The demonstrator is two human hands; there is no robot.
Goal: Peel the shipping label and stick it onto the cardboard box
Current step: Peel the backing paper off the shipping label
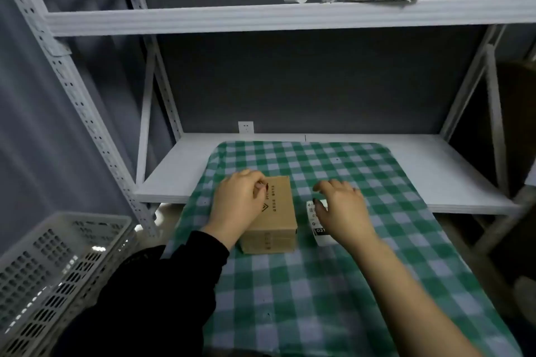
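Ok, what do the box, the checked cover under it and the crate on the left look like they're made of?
The box looks like plain brown cardboard, matte, with printed dark marks and a folded flap edge. The checked cover seems to be woven fabric, green and white, soft and unglossy, draping over the shelf edge. The crate looks like moulded white plastic, judging by its regular perforated grid and slight sheen.
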